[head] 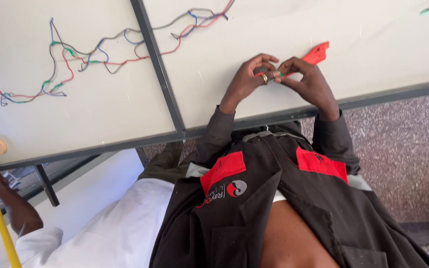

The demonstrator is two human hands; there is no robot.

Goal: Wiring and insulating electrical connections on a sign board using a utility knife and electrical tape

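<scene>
Pinching a small green wire [279, 74] between fingertips of left hand [247, 79] and right hand [310, 83], just beside the red tool [318, 53]. Looks barely begun: tangled wires [75, 59] lying untouched, far left of tool.

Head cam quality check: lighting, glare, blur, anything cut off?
Head view: even daylight, no glare on the white table; soft shadow under the left hand and right hand; wires sharp; small piece at the fingers hard to resolve; neighbouring person cropped.
</scene>
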